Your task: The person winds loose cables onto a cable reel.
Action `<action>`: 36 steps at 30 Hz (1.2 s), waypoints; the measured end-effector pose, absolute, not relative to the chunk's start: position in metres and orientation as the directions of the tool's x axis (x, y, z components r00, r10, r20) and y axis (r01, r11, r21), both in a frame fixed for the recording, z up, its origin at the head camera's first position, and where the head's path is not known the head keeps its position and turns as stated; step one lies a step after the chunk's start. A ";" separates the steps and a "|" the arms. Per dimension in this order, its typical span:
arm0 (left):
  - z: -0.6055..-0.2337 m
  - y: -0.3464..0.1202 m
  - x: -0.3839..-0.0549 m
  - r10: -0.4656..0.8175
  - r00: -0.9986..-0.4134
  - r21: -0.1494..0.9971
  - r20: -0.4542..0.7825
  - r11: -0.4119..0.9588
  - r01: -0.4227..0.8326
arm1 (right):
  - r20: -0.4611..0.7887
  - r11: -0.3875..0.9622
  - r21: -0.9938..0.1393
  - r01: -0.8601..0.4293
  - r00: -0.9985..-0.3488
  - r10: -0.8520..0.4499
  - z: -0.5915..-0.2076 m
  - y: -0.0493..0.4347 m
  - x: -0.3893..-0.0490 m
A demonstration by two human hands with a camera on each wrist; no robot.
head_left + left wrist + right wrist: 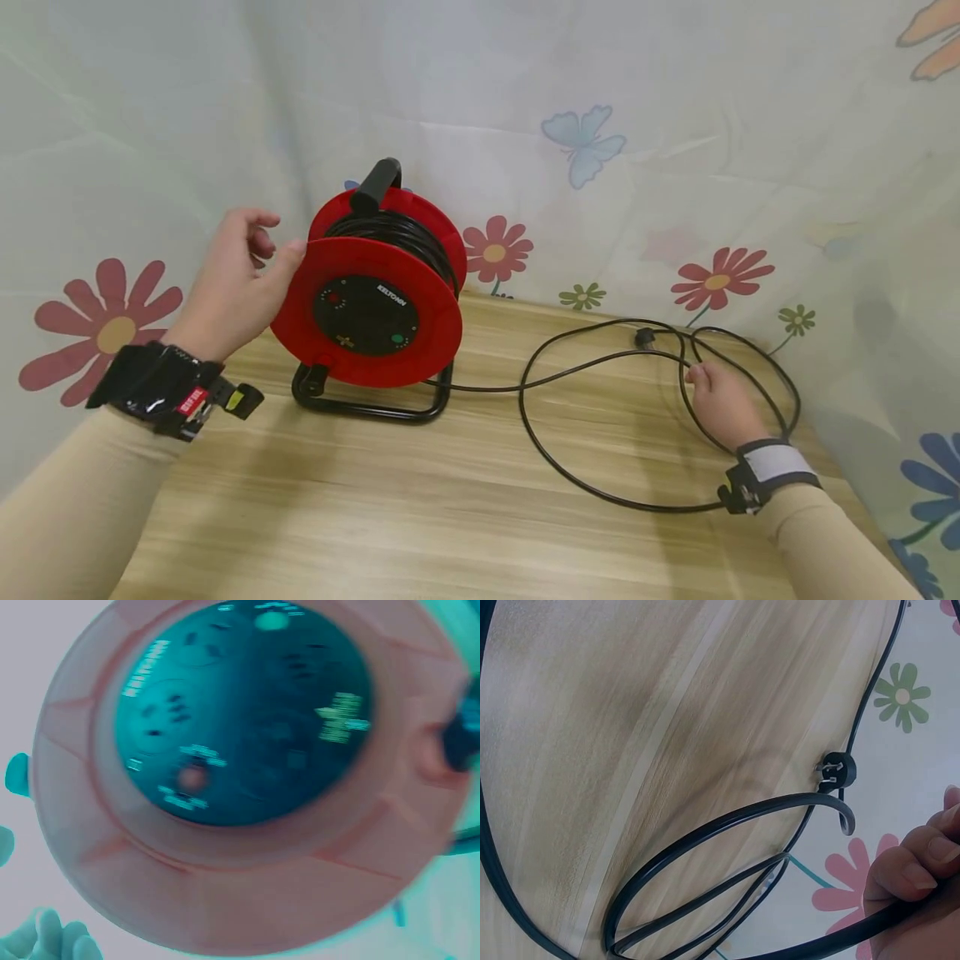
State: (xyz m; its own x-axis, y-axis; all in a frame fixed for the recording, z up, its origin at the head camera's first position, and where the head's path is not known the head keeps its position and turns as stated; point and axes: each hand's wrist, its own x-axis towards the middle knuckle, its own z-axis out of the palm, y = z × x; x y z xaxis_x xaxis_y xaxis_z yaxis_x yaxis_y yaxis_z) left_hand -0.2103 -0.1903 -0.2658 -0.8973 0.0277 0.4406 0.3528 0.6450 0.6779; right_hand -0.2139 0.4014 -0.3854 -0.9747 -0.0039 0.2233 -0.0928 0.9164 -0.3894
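Observation:
A red cable reel [366, 315] with a black socket panel stands tilted on its black tube frame, its drum wound with black cable. My left hand [243, 282] is beside the reel's left edge, fingers loosely bent and holding nothing; its thumb tip overlaps the rim in the head view. In the left wrist view, the fingertips [56, 941] appear below and left of the disc. At the right, my right hand [723, 407] grips the loose black cable [585, 367], which runs from the reel in wide loops. The plug [837, 771], prongs showing, lies beyond that hand.
The reel's black carrying handle [377, 185] rises at its top, and a small knob [316, 380] sits low on its front. Wood-grain table [420, 508] lies beneath everything. A flower-and-butterfly printed sheet [465, 108] hangs behind and along both sides.

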 end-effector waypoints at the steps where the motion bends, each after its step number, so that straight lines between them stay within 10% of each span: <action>1: -0.273 -0.195 -0.207 0.007 -0.896 0.692 0.444 0.632 0.348 | 0.218 0.918 -0.387 -0.089 -0.976 -0.003 -0.385 0.401 -0.214; 17: -0.374 -0.202 -0.194 0.130 -0.991 0.630 0.027 0.767 0.118 | 0.197 0.915 -0.394 -0.085 -0.980 -0.006 -0.387 0.404 -0.214; 36: -0.408 -0.199 -0.201 0.184 -0.972 0.726 -0.143 0.687 0.023 | 0.216 0.920 -0.383 -0.089 -0.976 -0.005 -0.388 0.412 -0.211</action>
State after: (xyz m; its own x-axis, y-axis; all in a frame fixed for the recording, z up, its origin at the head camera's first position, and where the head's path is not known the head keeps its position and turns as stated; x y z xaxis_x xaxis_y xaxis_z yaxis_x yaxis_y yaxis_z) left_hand -0.2009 -0.1987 -0.4079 -0.9723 0.1844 -0.1432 0.0234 0.6871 0.7262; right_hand -0.2114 0.4117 -0.3883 -0.9764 -0.0050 0.2160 -0.0893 0.9196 -0.3826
